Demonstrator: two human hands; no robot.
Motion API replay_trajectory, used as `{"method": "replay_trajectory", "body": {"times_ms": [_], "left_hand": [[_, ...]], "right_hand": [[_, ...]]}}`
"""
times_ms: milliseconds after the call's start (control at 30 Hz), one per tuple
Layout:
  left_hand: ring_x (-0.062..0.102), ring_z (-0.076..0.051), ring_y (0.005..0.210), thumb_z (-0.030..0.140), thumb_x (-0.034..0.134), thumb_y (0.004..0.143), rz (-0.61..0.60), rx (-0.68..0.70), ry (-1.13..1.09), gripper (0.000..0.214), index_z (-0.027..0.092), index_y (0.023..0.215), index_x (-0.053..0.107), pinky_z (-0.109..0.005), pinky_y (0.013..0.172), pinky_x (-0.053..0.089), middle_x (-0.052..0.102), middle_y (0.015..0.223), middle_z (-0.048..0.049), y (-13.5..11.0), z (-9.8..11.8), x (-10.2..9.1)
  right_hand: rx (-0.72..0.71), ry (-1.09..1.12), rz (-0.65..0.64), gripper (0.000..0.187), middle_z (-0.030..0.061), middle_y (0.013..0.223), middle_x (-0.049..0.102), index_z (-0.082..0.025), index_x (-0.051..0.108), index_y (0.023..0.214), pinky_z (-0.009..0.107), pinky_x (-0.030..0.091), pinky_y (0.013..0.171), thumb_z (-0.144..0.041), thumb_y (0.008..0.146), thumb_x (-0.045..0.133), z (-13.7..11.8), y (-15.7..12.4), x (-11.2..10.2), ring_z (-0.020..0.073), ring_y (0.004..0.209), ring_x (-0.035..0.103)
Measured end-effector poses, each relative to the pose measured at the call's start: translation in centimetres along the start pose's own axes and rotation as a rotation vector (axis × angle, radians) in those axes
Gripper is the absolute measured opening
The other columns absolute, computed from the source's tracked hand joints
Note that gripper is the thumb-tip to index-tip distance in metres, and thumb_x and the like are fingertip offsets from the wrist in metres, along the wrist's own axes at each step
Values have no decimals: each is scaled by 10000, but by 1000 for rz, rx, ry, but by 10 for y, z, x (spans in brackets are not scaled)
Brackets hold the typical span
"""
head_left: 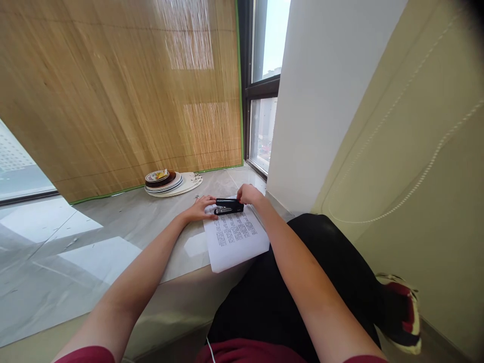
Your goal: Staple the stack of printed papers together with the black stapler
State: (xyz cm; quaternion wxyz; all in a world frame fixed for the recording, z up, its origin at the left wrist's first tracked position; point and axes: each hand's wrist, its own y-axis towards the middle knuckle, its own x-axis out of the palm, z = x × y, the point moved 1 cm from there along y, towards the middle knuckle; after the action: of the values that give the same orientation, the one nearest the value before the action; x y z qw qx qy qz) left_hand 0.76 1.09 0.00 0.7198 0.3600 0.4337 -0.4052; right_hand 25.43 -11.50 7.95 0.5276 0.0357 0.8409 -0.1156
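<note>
A black stapler (pixel 229 206) lies sideways over the upper part of a printed sheet of paper (pixel 238 247). At the stapler's left end is my left hand (pixel 199 208), with fingers above and thumb below, closed around that end. My right hand (pixel 250 194) is curled over its right end, gripping it with the fingertips. Silvery metal shows along the stapler's lower left side. The paper rests on the grey marble-look sill (pixel 177 262), its near edge reaching slightly past the sill's front edge.
Stacked plates (pixel 162 187) sit on the sill at the back, beside a white oval plate (pixel 192 182). A bamboo blind (pixel 124 96) hangs behind them. A white wall column (pixel 317 91) stands to the right. My black-clad leg (pixel 321 262) is against the sill.
</note>
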Motion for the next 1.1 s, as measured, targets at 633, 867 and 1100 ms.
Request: {"method": "replay_trajectory", "body": {"times_ms": [633,867,1100], "left_hand": [[631,-330,1208,790,716,820,255,-13,-498,766,213,1323,730,-405,1005,480,677,1348,-148,1,-4,-7],[570,-144,674,709,769,831,612,-108,-917,569,147,922,777,-256,618,406,710,823,-80,8,-7,-6],[331,-51,436,598,877,764,514,-232,-1074,492,157,805,663,-193,429,198,491,588,49,7,6,-7]], "right_hand": [[-311,-21,10,427,69,1072,806,-212,827,1133,231,499,747,-244,714,907,-13,-6,17,231,976,728],[-151,91,209,291,55,921,781,-214,845,1019,232,436,645,-250,731,870,-13,-15,8,199,854,697],[-230,140,477,208,82,1003,771,-212,806,1068,276,465,724,-219,866,757,-20,-24,12,216,885,680]]}}
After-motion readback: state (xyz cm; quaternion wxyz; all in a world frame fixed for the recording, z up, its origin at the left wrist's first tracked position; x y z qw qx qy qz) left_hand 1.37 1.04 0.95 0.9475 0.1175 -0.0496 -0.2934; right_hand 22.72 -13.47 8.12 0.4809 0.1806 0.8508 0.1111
